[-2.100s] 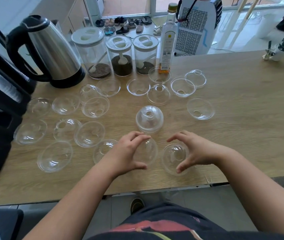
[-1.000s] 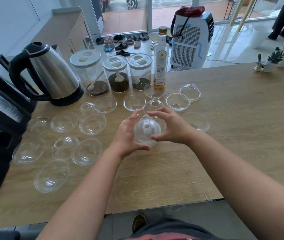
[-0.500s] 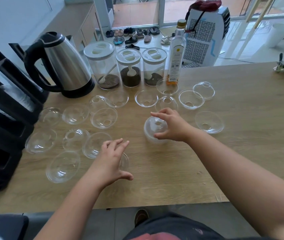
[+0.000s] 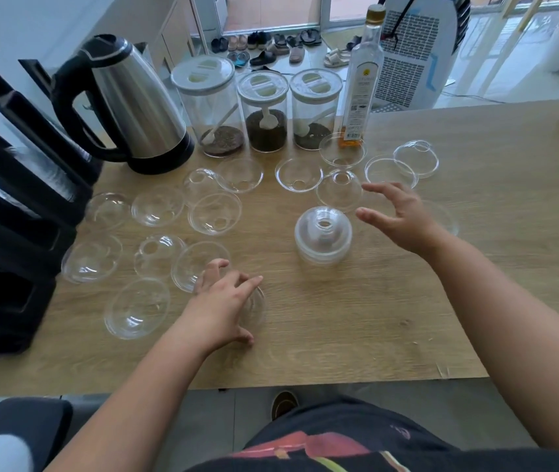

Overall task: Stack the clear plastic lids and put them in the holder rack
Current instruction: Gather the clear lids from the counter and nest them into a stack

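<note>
My left hand [image 4: 223, 304] grips a clear lid [image 4: 254, 306] at lower centre; my right hand [image 4: 399, 218] hovers open beside the stacked lids [image 4: 322, 235].

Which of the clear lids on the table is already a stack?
The stack of lids at mid-table, just left of the right hand: several domes nested together, looking cloudy white. All the other lids lie singly.

lid [image 4: 254, 306] mostly hidden under left hand [image 4: 222, 306], rack [image 4: 5, 212] cut off at left edge
</note>
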`<state>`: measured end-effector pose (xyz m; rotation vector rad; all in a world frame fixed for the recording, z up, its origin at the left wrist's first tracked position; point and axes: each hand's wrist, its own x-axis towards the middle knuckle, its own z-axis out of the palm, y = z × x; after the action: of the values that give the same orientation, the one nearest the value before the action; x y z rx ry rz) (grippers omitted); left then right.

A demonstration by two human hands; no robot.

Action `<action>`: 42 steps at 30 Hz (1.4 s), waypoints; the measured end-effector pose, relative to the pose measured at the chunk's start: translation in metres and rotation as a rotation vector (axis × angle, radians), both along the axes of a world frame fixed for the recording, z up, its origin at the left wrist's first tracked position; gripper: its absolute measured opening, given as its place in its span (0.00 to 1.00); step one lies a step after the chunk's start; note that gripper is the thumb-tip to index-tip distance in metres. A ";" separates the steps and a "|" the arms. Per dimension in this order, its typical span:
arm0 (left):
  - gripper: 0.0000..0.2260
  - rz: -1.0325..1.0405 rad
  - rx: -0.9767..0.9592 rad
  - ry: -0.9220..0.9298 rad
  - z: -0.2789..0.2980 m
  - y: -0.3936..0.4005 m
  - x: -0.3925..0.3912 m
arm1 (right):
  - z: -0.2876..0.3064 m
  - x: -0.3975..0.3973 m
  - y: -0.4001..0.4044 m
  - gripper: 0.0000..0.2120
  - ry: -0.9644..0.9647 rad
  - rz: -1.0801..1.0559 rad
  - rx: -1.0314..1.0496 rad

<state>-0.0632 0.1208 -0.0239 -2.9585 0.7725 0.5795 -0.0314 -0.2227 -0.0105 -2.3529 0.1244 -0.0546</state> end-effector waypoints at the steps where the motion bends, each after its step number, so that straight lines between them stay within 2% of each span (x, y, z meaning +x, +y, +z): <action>1: 0.48 -0.012 -0.012 0.001 0.001 -0.001 0.000 | -0.003 -0.002 -0.009 0.27 0.013 -0.040 -0.054; 4: 0.47 -0.044 -0.116 -0.005 0.006 -0.008 0.000 | -0.012 -0.008 -0.031 0.27 0.069 -0.143 -0.211; 7: 0.48 -0.083 -0.284 -0.009 0.013 -0.027 0.005 | -0.017 -0.015 -0.045 0.30 0.129 -0.211 -0.247; 10: 0.48 -0.088 -0.462 -0.004 0.023 -0.051 0.017 | -0.023 -0.025 -0.052 0.31 0.188 -0.196 -0.312; 13: 0.44 -0.081 -0.602 -0.041 0.032 -0.076 0.037 | -0.030 -0.033 -0.054 0.27 0.223 -0.182 -0.376; 18: 0.42 -0.096 -0.537 -0.048 0.039 -0.112 0.075 | -0.034 -0.036 -0.055 0.08 0.131 -0.250 -0.340; 24: 0.42 -0.141 -0.429 0.030 0.031 -0.132 0.093 | -0.014 -0.045 -0.058 0.06 -0.021 -0.241 -0.236; 28: 0.43 -0.142 -0.462 0.089 0.019 -0.134 0.096 | 0.005 -0.047 -0.055 0.03 -0.171 -0.265 0.069; 31: 0.49 -0.102 -0.539 0.126 0.012 -0.132 0.097 | 0.017 -0.044 -0.042 0.05 -0.232 -0.295 0.514; 34: 0.57 -0.043 -0.655 0.151 0.009 -0.128 0.095 | 0.021 -0.033 -0.018 0.08 -0.163 -0.252 0.996; 36: 0.62 0.022 -0.741 0.183 0.007 -0.124 0.091 | 0.020 -0.027 -0.001 0.10 -0.031 -0.223 1.222; 39: 0.66 0.092 -0.810 0.229 0.005 -0.113 0.086 | 0.013 -0.020 0.020 0.10 0.171 -0.197 1.327; 42: 0.68 0.114 -0.848 0.237 0.002 -0.096 0.084 | 0.004 -0.016 0.032 0.09 0.295 -0.251 1.264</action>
<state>0.0205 0.0251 -0.0219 -3.7659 1.0992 0.7734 -0.0474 -0.1911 -0.0063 -1.0613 0.4470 0.1981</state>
